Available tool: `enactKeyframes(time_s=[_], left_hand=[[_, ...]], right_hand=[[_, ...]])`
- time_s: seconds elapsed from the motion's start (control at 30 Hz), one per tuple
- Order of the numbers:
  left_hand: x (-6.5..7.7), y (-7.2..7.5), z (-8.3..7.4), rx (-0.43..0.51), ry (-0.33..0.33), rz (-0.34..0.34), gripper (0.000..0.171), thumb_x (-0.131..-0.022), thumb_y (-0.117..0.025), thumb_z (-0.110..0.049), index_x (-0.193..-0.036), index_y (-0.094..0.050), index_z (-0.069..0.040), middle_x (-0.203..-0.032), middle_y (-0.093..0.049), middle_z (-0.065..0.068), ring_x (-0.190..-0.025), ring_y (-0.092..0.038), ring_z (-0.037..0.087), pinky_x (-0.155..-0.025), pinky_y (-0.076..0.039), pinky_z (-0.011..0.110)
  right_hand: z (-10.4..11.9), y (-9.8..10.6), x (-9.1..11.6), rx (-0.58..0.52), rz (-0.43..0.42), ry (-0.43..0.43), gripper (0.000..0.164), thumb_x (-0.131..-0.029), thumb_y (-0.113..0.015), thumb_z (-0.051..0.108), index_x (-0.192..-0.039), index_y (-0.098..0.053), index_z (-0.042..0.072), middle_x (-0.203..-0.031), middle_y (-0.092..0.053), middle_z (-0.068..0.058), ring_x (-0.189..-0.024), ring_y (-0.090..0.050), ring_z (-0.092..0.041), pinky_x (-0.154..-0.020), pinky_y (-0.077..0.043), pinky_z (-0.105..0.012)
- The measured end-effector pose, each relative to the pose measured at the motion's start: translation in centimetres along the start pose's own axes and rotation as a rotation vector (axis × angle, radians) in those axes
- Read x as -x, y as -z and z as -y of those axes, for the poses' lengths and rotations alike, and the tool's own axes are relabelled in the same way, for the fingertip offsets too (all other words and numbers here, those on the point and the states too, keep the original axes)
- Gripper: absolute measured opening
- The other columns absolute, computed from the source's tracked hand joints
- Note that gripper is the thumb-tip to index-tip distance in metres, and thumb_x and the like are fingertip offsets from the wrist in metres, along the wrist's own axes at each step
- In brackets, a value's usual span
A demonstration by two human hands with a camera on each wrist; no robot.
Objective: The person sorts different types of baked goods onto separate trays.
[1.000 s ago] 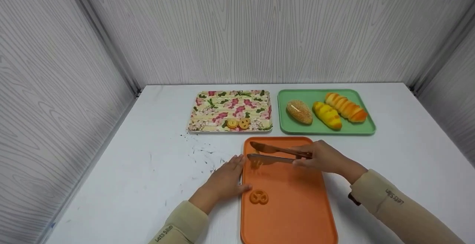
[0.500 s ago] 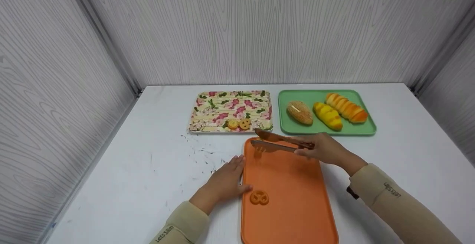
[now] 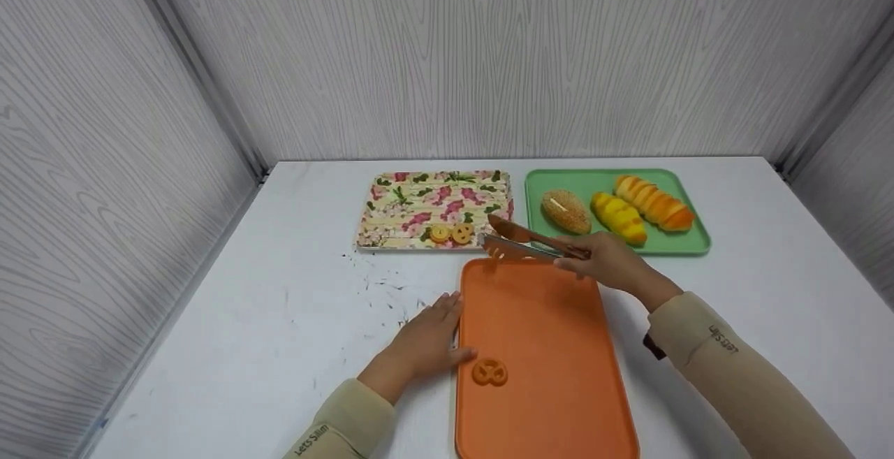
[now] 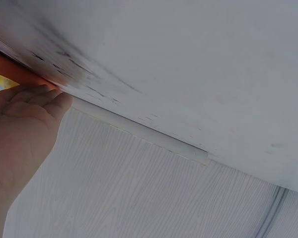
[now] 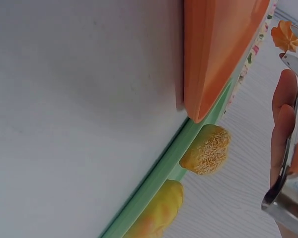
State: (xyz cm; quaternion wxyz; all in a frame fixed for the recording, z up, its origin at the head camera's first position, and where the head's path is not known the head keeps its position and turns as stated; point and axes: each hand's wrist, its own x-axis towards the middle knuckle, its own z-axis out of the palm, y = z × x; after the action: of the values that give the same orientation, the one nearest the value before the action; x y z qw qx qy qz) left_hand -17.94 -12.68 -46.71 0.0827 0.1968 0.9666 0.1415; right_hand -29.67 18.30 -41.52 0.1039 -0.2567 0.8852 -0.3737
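Observation:
My right hand point(image 3: 611, 260) grips a pair of metal tongs point(image 3: 534, 246), which reaches left over the far end of the orange tray point(image 3: 545, 403). Between the tong tips is a small ridged, swirl-shaped orange cookie point(image 5: 284, 36), clear in the right wrist view; from the head it is mostly hidden by the tongs. My left hand point(image 3: 426, 337) lies with fingers extended against the orange tray's left edge, thumb over the rim. A pretzel-shaped cookie point(image 3: 490, 373) lies on that tray near the thumb.
Behind is a floral tray point(image 3: 391, 214) with a round cookie point(image 3: 440, 235) and a pretzel-shaped cookie point(image 3: 463, 234) near its front edge. To its right, a green tray point(image 3: 580, 178) holds a seeded roll point(image 3: 567, 212), a yellow bread point(image 3: 619, 218) and a ridged bread point(image 3: 654, 202).
My right hand has carried the tongs and cookie away from me, from above the orange tray towards the floral tray's front right corner. My left hand has stayed at the tray edge.

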Motion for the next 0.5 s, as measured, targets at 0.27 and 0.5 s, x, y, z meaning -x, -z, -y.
enactKeyframes(time_s=[0.27,0.5], left_hand=[[0.0,0.0,0.0,-0.008,0.001,0.001,0.085,-0.091,-0.056,-0.052,-0.150,-0.024,0.001,-0.156,-0.020,0.013,-0.142,-0.019,0.028,-0.111,-0.025,0.042],[0.0,-0.1,0.0,-0.015,0.002,0.002,0.085,-0.091,-0.056,-0.052,-0.150,-0.024,0.001,-0.156,-0.020,0.012,-0.142,-0.019,0.028,-0.111,-0.025,0.042]], right_hand=[[-0.7,0.4,-1.0,-0.046,-0.049,-0.049,0.054,-0.087,-0.068,0.038,-0.136,-0.056,0.017,-0.087,-0.068,-0.017,-0.071,-0.065,-0.034,-0.064,-0.053,-0.045],[-1.1,0.1,-2.2,-0.023,-0.070,-0.093,0.054,-0.087,-0.067,0.039,-0.136,-0.055,0.018,-0.082,-0.066,-0.017,-0.072,-0.066,-0.030,-0.063,-0.051,-0.037]])
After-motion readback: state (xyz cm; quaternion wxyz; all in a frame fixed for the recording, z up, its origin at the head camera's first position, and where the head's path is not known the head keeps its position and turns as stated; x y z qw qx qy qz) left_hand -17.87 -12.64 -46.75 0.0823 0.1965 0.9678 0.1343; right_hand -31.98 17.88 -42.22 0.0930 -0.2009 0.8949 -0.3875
